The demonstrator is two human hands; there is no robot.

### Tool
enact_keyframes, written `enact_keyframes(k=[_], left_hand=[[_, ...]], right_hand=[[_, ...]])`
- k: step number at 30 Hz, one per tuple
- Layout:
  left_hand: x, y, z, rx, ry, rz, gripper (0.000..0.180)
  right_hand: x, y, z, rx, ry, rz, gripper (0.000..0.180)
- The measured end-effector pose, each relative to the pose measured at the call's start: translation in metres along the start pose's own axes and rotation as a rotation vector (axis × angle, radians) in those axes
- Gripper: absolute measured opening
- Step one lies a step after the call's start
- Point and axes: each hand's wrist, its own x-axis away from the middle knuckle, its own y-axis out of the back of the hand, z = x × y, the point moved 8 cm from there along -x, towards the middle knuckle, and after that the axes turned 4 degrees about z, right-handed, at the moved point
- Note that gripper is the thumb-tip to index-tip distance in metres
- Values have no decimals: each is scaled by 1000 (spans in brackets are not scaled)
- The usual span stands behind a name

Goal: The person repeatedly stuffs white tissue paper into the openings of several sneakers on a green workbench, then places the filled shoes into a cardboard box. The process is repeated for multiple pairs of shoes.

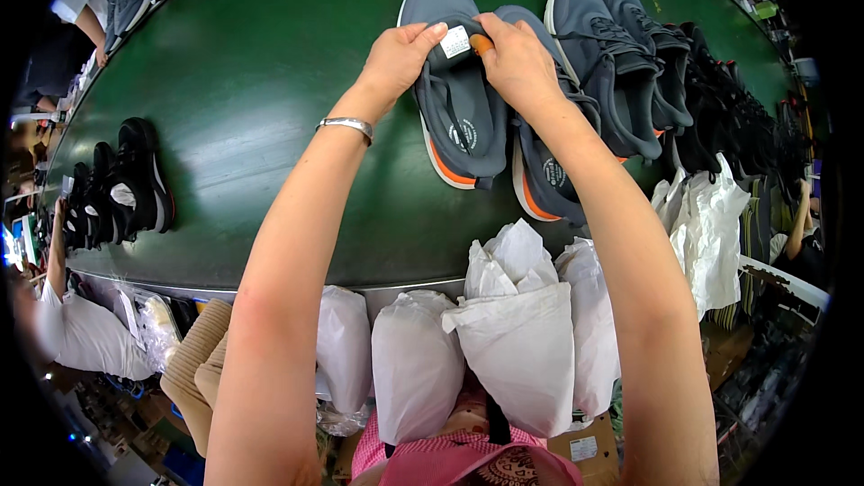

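Observation:
A grey sneaker point(481, 148) with a white and orange sole lies on the green work surface, toe pointing away from me. Its tongue is pulled up and shows a small white label point(456, 41). My left hand point(393, 61) pinches the tongue at the label's left side. On the other side, my right hand point(520, 61) grips the tongue's edge, with an orange cover on its thumb point(481, 44). A matching grey sneaker point(547, 184) lies just to the right, partly hidden by my right hand and forearm.
Another pair of grey sneakers point(585, 13) and several black shoes point(720, 103) stand farther right. Black sneakers point(139, 184) stand at the left. White paper-wrapped bundles point(418, 364) line the near edge, beside crumpled white paper point(711, 234). Other people point(94, 328) work at the left.

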Motion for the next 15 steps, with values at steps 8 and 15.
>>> enact_keyframes(k=[8, 15], left_hand=[[26, 8, -24, -154, -101, -129, 43], [201, 59, 19, -573, 187, -205, 49]], right_hand=[[16, 18, 12, 47, 27, 4, 42], [111, 80, 69, -159, 189, 64, 36]])
